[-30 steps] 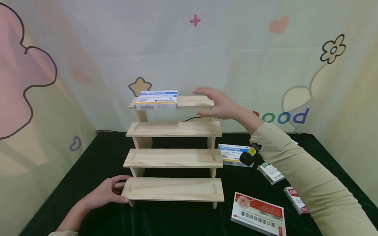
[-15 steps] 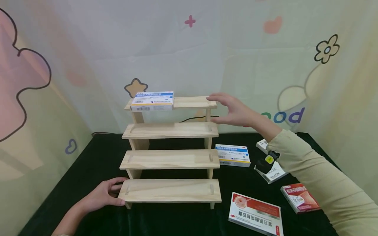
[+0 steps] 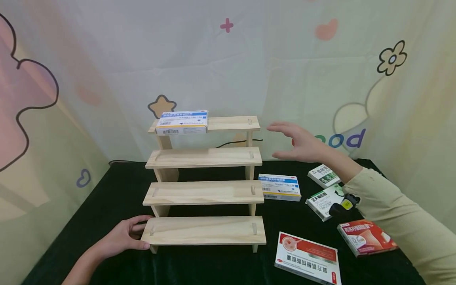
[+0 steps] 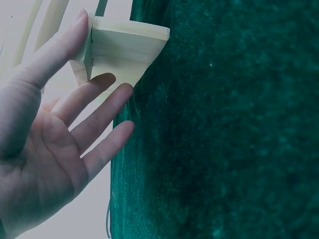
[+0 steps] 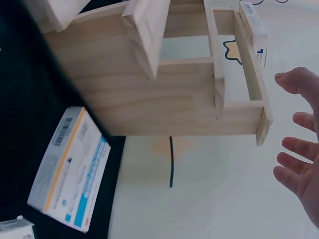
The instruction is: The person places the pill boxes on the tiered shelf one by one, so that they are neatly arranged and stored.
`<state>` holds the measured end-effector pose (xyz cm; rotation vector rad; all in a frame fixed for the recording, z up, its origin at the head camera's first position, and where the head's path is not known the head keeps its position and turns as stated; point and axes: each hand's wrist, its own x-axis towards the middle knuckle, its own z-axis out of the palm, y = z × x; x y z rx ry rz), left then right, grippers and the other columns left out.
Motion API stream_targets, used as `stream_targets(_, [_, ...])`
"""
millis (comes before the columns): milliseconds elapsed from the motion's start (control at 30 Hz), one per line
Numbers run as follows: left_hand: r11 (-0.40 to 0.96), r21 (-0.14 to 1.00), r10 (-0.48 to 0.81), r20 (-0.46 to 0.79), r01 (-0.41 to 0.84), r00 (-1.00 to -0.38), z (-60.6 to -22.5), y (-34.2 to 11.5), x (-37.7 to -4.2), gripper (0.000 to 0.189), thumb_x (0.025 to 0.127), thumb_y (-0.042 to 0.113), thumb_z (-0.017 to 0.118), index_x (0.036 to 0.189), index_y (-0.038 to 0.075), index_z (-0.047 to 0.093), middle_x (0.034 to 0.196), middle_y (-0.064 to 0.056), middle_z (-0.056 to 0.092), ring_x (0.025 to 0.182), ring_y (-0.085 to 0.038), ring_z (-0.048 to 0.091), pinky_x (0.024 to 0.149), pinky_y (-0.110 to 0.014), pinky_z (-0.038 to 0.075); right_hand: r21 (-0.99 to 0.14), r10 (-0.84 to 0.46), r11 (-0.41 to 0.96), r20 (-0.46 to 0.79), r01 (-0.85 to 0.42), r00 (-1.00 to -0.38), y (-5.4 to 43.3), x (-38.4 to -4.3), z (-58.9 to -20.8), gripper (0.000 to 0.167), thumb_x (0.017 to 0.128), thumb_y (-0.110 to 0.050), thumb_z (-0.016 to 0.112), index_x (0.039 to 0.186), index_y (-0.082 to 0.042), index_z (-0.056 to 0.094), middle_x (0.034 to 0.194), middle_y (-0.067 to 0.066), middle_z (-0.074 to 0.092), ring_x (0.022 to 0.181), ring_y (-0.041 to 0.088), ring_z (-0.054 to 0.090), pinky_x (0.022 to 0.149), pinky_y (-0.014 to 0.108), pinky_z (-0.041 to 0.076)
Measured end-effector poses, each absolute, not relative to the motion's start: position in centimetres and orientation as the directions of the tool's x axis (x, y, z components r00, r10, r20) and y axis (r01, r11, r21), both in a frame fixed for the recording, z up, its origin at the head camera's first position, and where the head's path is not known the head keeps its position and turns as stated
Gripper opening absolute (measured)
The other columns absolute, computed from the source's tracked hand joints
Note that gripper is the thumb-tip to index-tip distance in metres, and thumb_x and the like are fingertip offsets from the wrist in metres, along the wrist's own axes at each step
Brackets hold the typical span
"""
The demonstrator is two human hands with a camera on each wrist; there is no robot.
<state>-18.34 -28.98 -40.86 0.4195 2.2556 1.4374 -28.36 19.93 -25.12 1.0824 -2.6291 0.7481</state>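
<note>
A stepped wooden shelf stand (image 3: 203, 194) rises in tiers at the middle of the table. My left hand (image 3: 122, 236) is at the left end of its lowest board, thumb at the front corner and fingers at the side. In the left wrist view, this hand's fingers (image 4: 102, 117) are spread and fairly straight beside the wood. My right hand (image 3: 301, 142) hangs in the air right of the upper tiers, holding nothing, with thumb and fingers apart. A blue-and-white medicine box (image 3: 181, 122) lies on the left of the top board.
Right of the stand lies another blue-and-white box (image 3: 279, 187). Beyond it are two green-and-white boxes (image 3: 323, 175), one partly behind the wrist camera (image 3: 343, 206). A red box (image 3: 367, 237) and a red-and-white box (image 3: 308, 258) lie nearer. A printed curtain (image 3: 285, 71) hangs behind.
My right hand has withdrawn rightward and down from the top board's right end, uncovering the boxes under the forearm. The left hand stays at the lowest board, and the view has shifted slightly.
</note>
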Motion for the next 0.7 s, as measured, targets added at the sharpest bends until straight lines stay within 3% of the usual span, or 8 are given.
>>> stream_targets(133, [0.411, 0.911, 0.471, -0.190, 0.023, -0.862, -40.8, -29.0, -18.3, 0.081, 0.078, 0.015, 0.071, 0.133, -0.018, 0.021, 0.129, -0.038, 0.034, 0.102, -0.034, 0.057, 0.078, -0.034, 0.051, -0.410, -0.584, 0.614, 0.340, -0.674, -0.738, 20.9, -28.1, -25.9, 0.064, 0.078, -0.017, 0.070, 0.133, -0.001, 0.041, 0.139, 0.020, 0.034, 0.116, 0.037, 0.041, 0.078, 0.050, 0.048])
stream_targets(533, [0.375, 0.927, 0.486, -0.186, 0.011, -0.854, -41.0, -29.0, -18.2, 0.079, 0.080, 0.013, 0.069, 0.133, -0.018, 0.019, 0.130, -0.038, 0.033, 0.100, -0.031, 0.059, 0.078, -0.033, 0.051, -0.416, -0.558, 0.640, 0.327, -0.646, -0.763, 22.4, -28.1, -28.2, 0.065, 0.077, -0.018, 0.072, 0.133, -0.002, 0.042, 0.138, 0.019, 0.037, 0.120, 0.035, 0.039, 0.086, 0.049, 0.045])
stream_targets(700, [0.371, 0.929, 0.486, -0.188, 0.006, -0.853, -40.8, -28.9, -18.1, 0.079, 0.080, 0.012, 0.069, 0.133, -0.018, 0.019, 0.130, -0.038, 0.032, 0.099, -0.030, 0.059, 0.077, -0.033, 0.051, -0.391, -0.553, 0.664, 0.317, -0.637, -0.771, 22.7, -28.1, -29.1, 0.067, 0.077, -0.022, 0.071, 0.133, -0.002, 0.042, 0.138, 0.020, 0.038, 0.118, 0.036, 0.043, 0.089, 0.054, 0.040])
